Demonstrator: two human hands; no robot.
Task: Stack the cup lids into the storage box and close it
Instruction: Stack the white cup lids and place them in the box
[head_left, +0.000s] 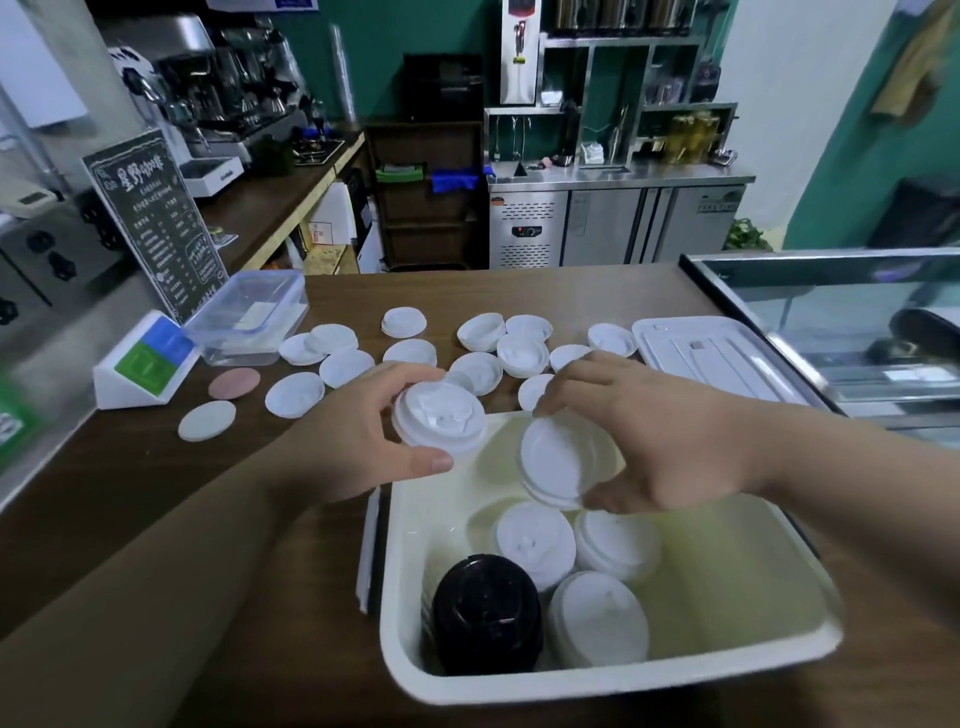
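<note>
Across the far desk (156, 493), rightward from the clear tub (249, 317), loose white lids (478, 332) lie scattered. By the far left corner of the storage box (410, 545) your left hand (358, 441) has its grip curled round a small stack of lids (439, 421), while your right hand (665, 447), over the box, holds in a pinching grip a single tilted lid (556, 462) above the black stack (485, 613) and white stacks (597, 618) inside. Further right the box cover (711, 353) lies flat on the desk, apart from the open box.

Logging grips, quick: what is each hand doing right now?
Left hand: holding white lids.
Right hand: holding a lid stack over the storage box.
</note>
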